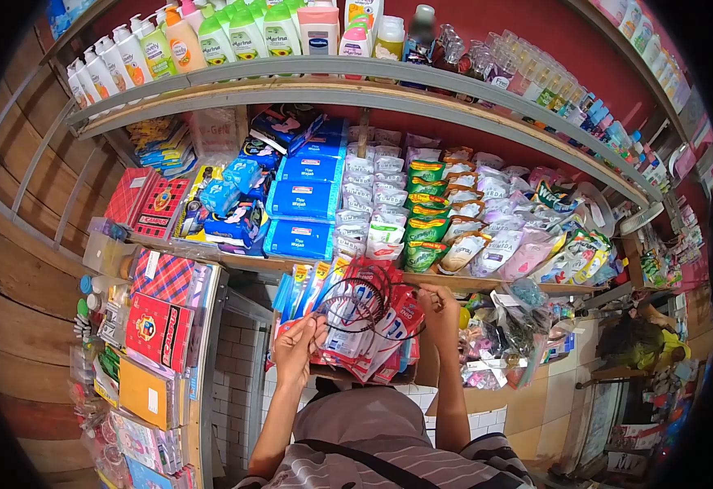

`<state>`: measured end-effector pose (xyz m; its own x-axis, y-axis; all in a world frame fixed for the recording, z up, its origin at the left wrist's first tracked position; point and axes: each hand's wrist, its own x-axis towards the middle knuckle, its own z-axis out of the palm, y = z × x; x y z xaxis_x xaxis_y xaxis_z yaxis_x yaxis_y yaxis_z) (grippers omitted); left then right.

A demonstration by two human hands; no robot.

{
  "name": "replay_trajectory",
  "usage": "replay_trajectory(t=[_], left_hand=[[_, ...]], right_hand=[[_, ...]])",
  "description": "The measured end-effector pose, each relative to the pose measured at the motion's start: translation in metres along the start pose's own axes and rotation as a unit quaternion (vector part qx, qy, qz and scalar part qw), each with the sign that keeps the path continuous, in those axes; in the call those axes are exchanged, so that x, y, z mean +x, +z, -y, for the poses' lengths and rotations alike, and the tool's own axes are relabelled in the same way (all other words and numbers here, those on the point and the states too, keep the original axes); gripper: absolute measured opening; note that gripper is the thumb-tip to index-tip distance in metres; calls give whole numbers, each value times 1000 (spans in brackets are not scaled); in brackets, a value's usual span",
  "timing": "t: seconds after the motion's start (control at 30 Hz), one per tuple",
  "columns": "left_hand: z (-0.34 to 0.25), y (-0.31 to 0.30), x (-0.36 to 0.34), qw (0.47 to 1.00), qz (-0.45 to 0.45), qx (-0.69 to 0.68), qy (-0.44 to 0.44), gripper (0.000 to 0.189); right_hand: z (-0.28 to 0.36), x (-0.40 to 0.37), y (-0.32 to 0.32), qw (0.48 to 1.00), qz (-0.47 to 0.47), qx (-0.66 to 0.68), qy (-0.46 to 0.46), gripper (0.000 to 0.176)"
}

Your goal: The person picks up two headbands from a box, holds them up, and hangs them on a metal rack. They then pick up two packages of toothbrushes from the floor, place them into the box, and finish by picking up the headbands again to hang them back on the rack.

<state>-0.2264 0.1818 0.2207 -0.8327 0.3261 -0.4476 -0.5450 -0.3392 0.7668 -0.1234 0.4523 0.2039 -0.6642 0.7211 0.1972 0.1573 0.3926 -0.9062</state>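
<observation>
Several thin black hoop headbands (pixel 355 303) hang bunched in front of me, below the middle shelf. My left hand (pixel 298 349) pinches their lower left ends. My right hand (pixel 440 310) grips the right side of the bunch, beside red and white packets (pixel 389 326) hanging under them. Blue toothbrush packs (pixel 299 285) hang just left of the headbands.
A shelf (pixel 487 283) above holds blue tissue packs (pixel 301 196) and rows of sachets (pixel 422 212). The top shelf (pixel 356 69) carries lotion bottles (pixel 246 33). A side rack of notebooks (pixel 159 326) stands at left. Hanging bagged goods (pixel 503 334) crowd the right.
</observation>
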Motion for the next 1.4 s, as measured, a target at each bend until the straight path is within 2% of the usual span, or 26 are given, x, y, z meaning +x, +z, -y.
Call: replay_trajectory(t=[0.07, 0.17, 0.27, 0.37, 0.57, 0.77, 0.87, 0.97, 1.17, 1.27, 1.4], left_hand=[[0, -1, 0, 1000, -1, 6, 1, 36], [-1, 1, -1, 1000, -2, 10, 5, 36], [0, 2, 0, 1000, -9, -1, 8, 34], [-1, 3, -1, 1000, -10, 7, 11, 34], [-1, 5, -4, 1000, -14, 7, 20, 32], [-2, 7, -6, 999, -14, 12, 29, 31], [0, 8, -6, 999, -13, 10, 30, 31], [2, 7, -6, 999, -17, 11, 33, 31], [4, 3, -3, 999, -17, 28, 41, 32], [5, 2, -4, 999, -13, 28, 44, 33], [8, -1, -4, 998, -14, 30, 56, 32]], right_hand=[[-1, 1, 3, 999, -34, 30, -24, 13], [12, 2, 3, 996, -53, -9, -71, 13], [23, 1, 5, 995, -20, -47, -91, 13], [28, -2, 5, 995, 15, -69, -75, 12], [18, -3, 7, 996, -12, -18, -87, 11], [21, -6, 6, 1000, -7, -20, -21, 10], [1, -10, 14, 999, 19, 43, -2, 13], [9, -13, 12, 998, 51, 22, -5, 14], [3, -15, 5, 995, 49, 85, 23, 14], [-14, -12, 0, 996, 48, 71, -5, 13], [-15, -11, 4, 992, 18, 121, 27, 14]])
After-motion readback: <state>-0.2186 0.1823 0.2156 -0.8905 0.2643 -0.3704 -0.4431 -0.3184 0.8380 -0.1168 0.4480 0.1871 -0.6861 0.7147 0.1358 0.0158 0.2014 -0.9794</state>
